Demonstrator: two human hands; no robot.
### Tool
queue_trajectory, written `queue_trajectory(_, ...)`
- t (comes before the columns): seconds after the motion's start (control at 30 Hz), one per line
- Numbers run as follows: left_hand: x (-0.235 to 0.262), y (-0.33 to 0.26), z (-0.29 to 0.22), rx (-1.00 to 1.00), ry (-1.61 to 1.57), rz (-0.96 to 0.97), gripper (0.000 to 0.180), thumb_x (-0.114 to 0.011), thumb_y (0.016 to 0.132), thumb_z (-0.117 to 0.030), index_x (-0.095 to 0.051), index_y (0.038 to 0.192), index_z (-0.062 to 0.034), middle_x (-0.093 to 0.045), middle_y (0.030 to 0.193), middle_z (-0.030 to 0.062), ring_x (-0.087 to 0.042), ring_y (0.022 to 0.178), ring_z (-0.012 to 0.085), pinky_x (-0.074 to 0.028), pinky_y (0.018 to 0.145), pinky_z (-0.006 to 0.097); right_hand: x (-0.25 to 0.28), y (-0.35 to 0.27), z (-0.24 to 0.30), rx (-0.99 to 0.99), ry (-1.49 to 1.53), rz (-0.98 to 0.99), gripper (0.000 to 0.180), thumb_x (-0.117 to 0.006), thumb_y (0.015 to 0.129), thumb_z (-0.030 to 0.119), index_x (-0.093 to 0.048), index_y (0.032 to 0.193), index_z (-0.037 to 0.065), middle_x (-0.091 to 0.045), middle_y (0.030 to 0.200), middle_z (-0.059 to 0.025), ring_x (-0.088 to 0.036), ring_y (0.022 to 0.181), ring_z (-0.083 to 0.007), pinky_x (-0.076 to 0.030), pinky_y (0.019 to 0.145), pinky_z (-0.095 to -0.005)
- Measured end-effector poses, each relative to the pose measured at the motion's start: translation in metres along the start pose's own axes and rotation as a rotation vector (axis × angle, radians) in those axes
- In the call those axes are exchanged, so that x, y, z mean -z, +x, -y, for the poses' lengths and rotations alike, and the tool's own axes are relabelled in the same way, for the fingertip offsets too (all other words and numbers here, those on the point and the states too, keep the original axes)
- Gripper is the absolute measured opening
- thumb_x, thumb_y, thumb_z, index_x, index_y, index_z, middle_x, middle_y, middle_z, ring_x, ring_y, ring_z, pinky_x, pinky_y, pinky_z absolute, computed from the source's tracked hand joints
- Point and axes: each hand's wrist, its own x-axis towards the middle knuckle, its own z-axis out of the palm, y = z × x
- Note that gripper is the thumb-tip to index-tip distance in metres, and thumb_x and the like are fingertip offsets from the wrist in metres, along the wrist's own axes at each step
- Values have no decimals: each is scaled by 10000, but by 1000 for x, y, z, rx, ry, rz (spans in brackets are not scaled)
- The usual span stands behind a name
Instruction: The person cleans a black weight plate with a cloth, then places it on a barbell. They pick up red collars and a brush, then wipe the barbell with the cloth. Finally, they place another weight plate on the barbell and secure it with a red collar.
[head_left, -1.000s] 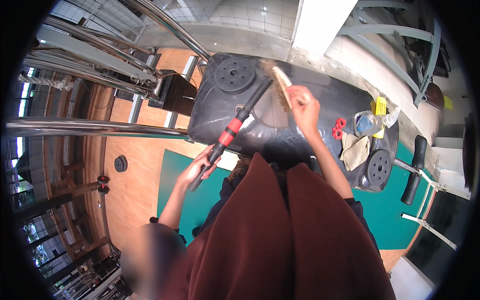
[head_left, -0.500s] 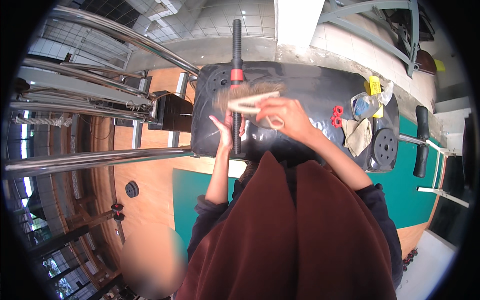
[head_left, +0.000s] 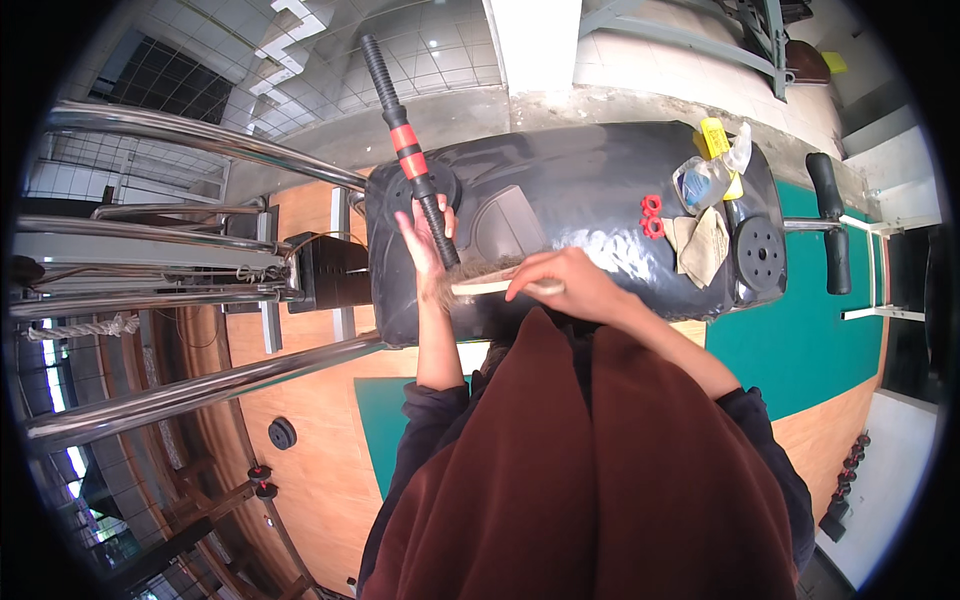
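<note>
Black ribbed bar (head_left: 408, 152), red bands (head_left: 402, 136), left fingers (head_left: 449, 217) around it, right fingers (head_left: 535, 268) gripping brush (head_left: 480, 288)

Wood-toned floor (head_left: 325, 485), partly covered by green matting (head_left: 780, 370). Pale, grid-lined wall (head_left: 455, 65) above a grey concrete strip (head_left: 455, 105); white pillar (head_left: 537, 45) adjoining. Black padded bench (head_left: 580, 165), glossy, reflecting light. Chromed tubular frame (head_left: 200, 392) at left; daylight visible through openings (head_left: 102, 528) beyond.

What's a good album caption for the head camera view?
Over a black padded bench, the left hand holds a black-and-red dumbbell bar, the right hand a bristle brush.
</note>
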Motion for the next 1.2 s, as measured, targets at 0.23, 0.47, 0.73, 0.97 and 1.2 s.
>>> queue_trajectory(0.23,-11,6,0,100,118,-149,476,-465,913,-424,-394,1320,-188,-569,1102,8,-532,1043,169,-396,948,385,19,22,-14,-22,220,-312,162,-595,775,-19,-688,880,62,-668,920,-87,-640,890,-215,-488,763,-310)
queue_trajectory(0.47,-20,27,-17,-7,-103,110,485,-463,923,-367,-323,1345,-173,-544,1095,-25,-318,1305,258,-181,1052,633,-2,-19,-28,-190,220,-125,177,-607,763,-2,-689,880,102,-675,925,-62,-638,878,-244,-490,756,-321)
queue_trajectory(0.73,-30,41,-16,1,-92,120,470,-477,939,-234,-296,1357,-119,-431,878,5,-458,774,117,-363,992,404,7,-52,-42,-152,-86,-167,191,-605,743,-34,-674,886,73,-661,963,-95,-631,915,-259,-502,789,-315)
queue_trajectory(0.97,-49,9,-27,246,415,18,555,-523,873,-265,-279,1353,-132,-387,788,3,-405,641,82,-331,534,216,63,-178,-66,-349,394,-1485,165,-620,829,81,-573,979,31,-635,898,-49,-616,808,-132,-481,641,-261)
queue_trajectory(1.2,-115,-31,71,509,467,-22,292,-464,924,-170,-399,1203,-116,-380,649,-19,-345,447,30,-280,374,163,109,-273,-198,-91,1122,-2158,291,-506,892,158,-414,1132,22,-553,1064,-146,-593,985,-274,-523,776,-322)
